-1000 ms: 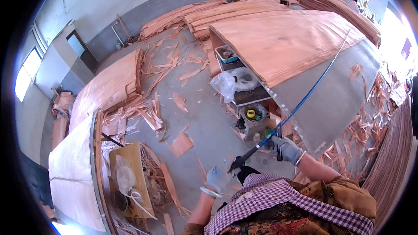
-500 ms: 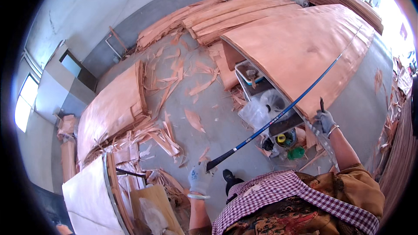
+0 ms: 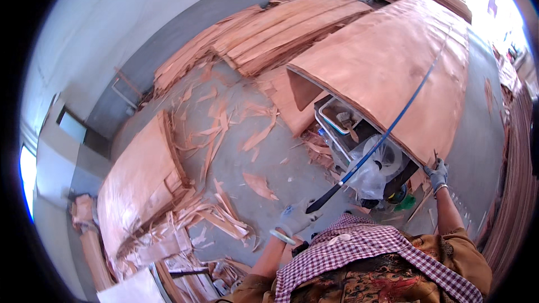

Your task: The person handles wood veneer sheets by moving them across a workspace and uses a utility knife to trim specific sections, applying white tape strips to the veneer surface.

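Grey floor [image 3: 292,177], littered with thin wood scraps [image 3: 261,186], runs back to a wall [image 3: 185,28] that is grey below and whitish above. Stacks of reddish veneer [image 3: 292,28] lie along that wall; a lower stack [image 3: 140,174] lies at the left.

Left hand [image 3: 295,219], gloved, with a pale bangle at the wrist, is at the near end of a blue pole [image 3: 393,123]. Its fingers are closed on the black butt. From there the pole slants up to the right and tapers over the large veneer sheet [image 3: 382,62], which lies on the work table at centre right. Contact between pole and sheet cannot be determined.

Right hand [image 3: 437,174], also gloved, is at the near corner of the sheet. A short dark object [image 3: 435,156] projects above its fingers; what the grip encloses cannot be told.

Beneath the sheet's left edge are a tray [image 3: 330,124] holding a brush [image 3: 345,119] and, nearer, a clear plastic bag [image 3: 368,182]. A green item [image 3: 405,203] lies near the right hand, below the table edge.
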